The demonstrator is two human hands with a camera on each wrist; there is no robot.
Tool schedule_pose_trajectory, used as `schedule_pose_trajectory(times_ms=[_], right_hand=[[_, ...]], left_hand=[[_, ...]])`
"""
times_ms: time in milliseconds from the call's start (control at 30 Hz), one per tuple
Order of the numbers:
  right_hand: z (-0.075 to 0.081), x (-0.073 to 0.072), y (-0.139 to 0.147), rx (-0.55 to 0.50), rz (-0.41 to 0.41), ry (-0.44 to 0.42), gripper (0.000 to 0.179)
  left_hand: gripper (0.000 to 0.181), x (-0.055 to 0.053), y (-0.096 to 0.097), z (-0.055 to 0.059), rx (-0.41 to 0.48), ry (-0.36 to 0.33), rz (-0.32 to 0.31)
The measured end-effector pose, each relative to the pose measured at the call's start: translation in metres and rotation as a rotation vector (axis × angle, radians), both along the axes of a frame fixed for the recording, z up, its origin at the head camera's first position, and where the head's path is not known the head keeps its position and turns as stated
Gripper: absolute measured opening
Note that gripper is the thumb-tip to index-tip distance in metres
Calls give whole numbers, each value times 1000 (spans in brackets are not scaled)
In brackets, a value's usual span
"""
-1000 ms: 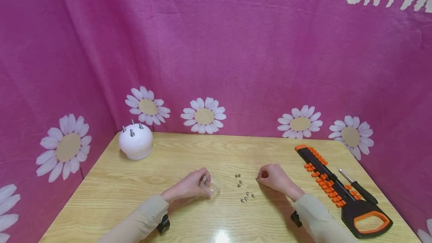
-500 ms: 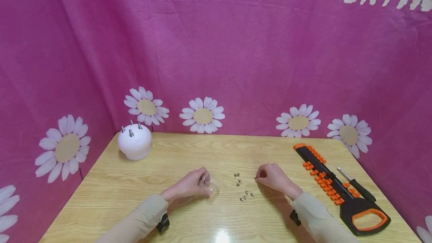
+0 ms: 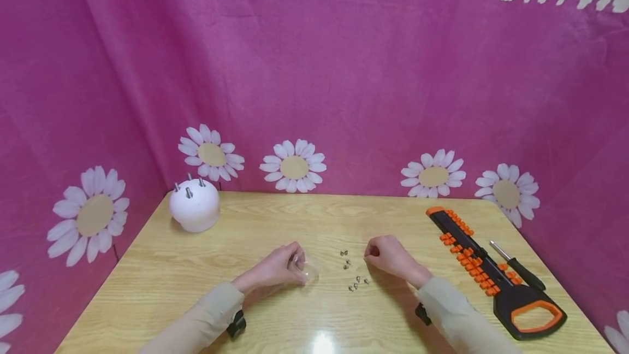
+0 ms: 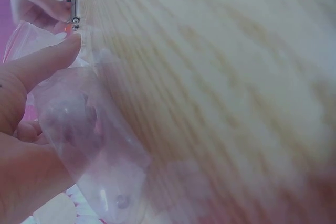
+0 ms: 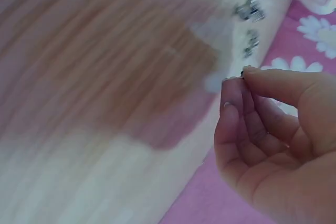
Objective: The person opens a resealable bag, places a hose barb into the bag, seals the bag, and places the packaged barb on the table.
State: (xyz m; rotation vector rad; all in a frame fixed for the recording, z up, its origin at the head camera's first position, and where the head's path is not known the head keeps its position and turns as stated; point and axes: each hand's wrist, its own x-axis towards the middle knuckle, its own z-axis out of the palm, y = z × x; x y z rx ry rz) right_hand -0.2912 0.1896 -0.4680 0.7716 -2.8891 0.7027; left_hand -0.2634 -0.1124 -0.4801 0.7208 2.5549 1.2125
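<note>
My left hand (image 3: 280, 266) holds a clear plastic bag (image 4: 100, 129), its thumb and fingers around the bag's opening. A small round piece shows through the plastic near the bag's lower end. To the right, several small metal fasteners (image 3: 356, 285) lie scattered on the wooden table (image 3: 275, 217); in the right wrist view they look shiny (image 5: 251, 10). Just right of them, my right hand (image 3: 393, 258) pinches a small dark metal piece (image 5: 242, 74) between thumb and fingertips. Most of that piece is hidden by the fingers.
At the back left stands a white rounded object (image 3: 195, 209) with several metal pegs on top. Along the right side lies a black rail with orange clips and a handle (image 3: 474, 261), beside a screwdriver (image 3: 526, 272). A pink flowered cloth (image 3: 344, 97) hangs behind the table.
My right hand has moved slightly left, closer to the scattered fasteners, still pinching the small piece. The left hand stays nearly in place with the bag.
</note>
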Motion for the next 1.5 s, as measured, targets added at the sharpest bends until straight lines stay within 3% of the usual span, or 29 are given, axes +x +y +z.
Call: schedule_pose_trajectory(times_ms=[333,600,733,867,1000,1100,1233,1500], right_hand=[[26,10,-57,-104,187,-9,7],[27,17,-94,-180,291,-61,4],[27,14,-86,-212,256,-87,4],[22,3,-60,-195,177,-66,4],[14,-8,-35,-168,109,-54,4],[8,-13,-24,-165,105,-71,2],[1,-15,-22,-145,119,-87,8],[-5,-14,-32,-78,72,-59,4]], left_hand=[[38,1,-2,0,9,29,-17],[39,1,-3,1,17,23,-27],[39,0,-2,1,17,41,-23],[38,-1,-1,0,13,49,-15],[38,0,-1,0,14,31,-6],[37,1,-2,1,9,3,10],[37,0,-2,1,2,-21,26],[36,-1,-1,-1,12,-13,21]])
